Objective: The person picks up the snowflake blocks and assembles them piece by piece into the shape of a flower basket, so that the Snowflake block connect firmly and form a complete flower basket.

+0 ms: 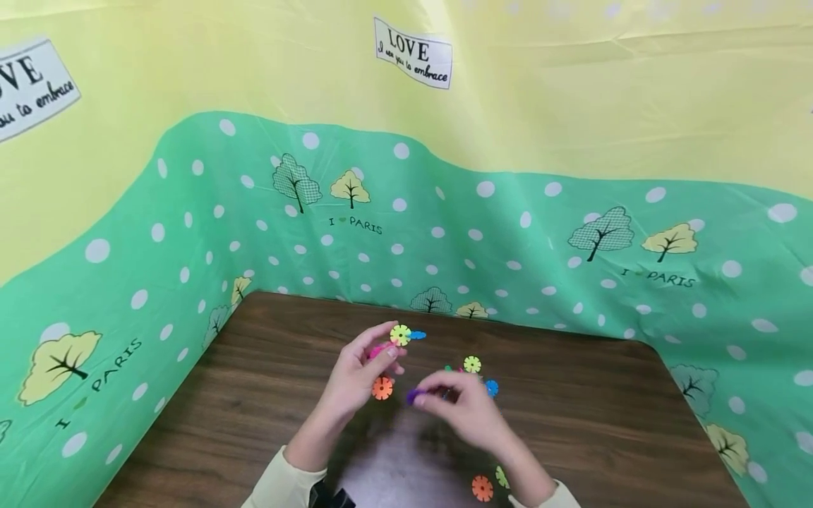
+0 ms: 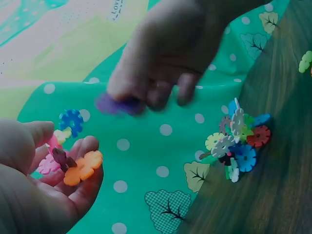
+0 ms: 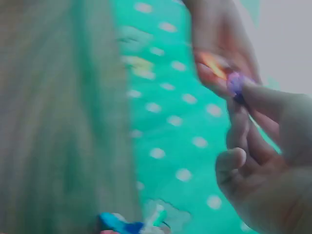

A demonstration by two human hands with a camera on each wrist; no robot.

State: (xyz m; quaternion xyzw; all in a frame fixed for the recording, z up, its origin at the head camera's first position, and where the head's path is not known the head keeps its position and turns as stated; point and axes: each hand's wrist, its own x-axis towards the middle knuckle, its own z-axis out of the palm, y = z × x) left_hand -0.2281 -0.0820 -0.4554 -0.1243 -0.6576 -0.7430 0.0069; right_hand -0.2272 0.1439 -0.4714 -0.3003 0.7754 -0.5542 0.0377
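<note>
My left hand (image 1: 348, 372) holds a small joined cluster of notched plastic flower discs. In the left wrist view the cluster shows a blue disc (image 2: 72, 123), a pink disc (image 2: 48, 165), a brown one and an orange disc (image 2: 84, 168), with a bit of yellow between. To its right, a little apart in the head view, my right hand (image 1: 468, 410) pinches a purple disc (image 1: 414, 396) between thumb and fingers. That purple disc is blurred in the left wrist view. In the right wrist view it overlaps the left hand (image 3: 222, 39); contact cannot be told.
A pile of mixed coloured discs (image 2: 239, 141) sits on the dark wooden table (image 1: 591, 423), partly hidden behind my right hand in the head view. An orange disc (image 1: 482, 488) and a light green disc (image 1: 502, 476) lie near the right forearm. A patterned cloth (image 1: 508, 240) hangs behind the table.
</note>
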